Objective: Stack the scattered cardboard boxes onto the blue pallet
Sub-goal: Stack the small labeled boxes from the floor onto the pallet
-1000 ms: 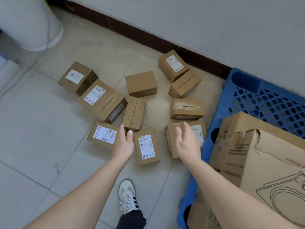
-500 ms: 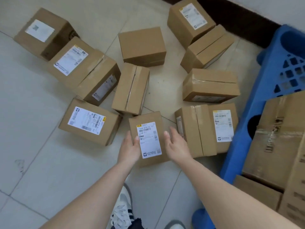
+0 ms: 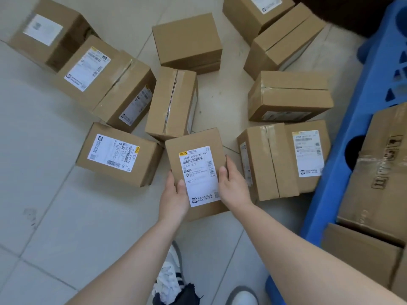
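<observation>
A small cardboard box with a white shipping label (image 3: pixel 195 155) lies nearest me on the tiled floor. My left hand (image 3: pixel 174 198) grips its left side, thumb on the label. My right hand (image 3: pixel 233 186) grips its right side, thumb on the label's edge. Several more cardboard boxes lie scattered around it, among them a labelled box (image 3: pixel 119 154) to the left, a taped box (image 3: pixel 172 103) just behind, and a wide box (image 3: pixel 284 159) to the right. The blue pallet (image 3: pixel 343 172) runs along the right edge.
A large torn cardboard box (image 3: pixel 381 175) stands on the pallet, with another brown box (image 3: pixel 361 254) below it. My white shoes (image 3: pixel 171 276) are on the floor under my arms. A dark skirting strip (image 3: pixel 343 12) shows at the top right. Bare tile (image 3: pixel 44 216) lies at the lower left.
The view has dropped closer to the boxes. Both hands have closed in from beside the nearest box and now hold its two sides.
</observation>
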`<control>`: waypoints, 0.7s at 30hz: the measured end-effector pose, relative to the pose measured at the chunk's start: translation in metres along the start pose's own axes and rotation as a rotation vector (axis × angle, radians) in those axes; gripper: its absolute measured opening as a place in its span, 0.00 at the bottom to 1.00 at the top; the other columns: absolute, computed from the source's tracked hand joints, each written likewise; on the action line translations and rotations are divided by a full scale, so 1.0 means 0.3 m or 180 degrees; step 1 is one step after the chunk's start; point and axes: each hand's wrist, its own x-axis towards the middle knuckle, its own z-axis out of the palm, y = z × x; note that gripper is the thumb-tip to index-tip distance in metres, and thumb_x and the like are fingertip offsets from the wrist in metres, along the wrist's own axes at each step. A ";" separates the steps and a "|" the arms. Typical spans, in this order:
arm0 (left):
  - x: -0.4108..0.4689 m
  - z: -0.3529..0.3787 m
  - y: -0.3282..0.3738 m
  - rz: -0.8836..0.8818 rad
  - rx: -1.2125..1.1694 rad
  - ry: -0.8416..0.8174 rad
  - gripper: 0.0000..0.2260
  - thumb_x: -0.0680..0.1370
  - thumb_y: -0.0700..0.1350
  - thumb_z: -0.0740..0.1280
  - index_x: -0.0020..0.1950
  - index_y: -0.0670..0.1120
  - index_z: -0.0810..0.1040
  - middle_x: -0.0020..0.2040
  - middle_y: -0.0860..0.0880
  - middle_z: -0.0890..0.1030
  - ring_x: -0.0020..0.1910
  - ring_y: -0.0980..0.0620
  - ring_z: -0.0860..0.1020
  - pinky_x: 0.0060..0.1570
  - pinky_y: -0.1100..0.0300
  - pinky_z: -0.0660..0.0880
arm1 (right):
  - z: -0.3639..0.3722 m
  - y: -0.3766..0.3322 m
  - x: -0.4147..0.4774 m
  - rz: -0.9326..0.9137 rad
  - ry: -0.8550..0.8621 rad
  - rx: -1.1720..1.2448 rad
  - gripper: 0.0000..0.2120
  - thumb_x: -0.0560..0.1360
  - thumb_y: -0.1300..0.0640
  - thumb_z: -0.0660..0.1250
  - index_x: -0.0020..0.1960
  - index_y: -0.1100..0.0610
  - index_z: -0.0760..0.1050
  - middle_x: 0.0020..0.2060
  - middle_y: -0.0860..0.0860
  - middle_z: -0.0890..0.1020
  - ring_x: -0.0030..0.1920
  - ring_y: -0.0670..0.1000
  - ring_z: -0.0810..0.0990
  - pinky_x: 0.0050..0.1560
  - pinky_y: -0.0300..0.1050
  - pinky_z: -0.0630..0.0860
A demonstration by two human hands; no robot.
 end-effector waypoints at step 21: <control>-1.037 -0.014 0.753 0.1545 0.0405 -0.0206 0.22 0.82 0.48 0.54 0.76 0.57 0.56 0.70 0.53 0.68 0.69 0.53 0.65 0.65 0.57 0.63 | -0.920 -0.363 -0.909 -0.0453 0.1528 0.0932 0.20 0.81 0.59 0.51 0.73 0.49 0.63 0.49 0.27 0.69 0.54 0.37 0.68 0.56 0.33 0.61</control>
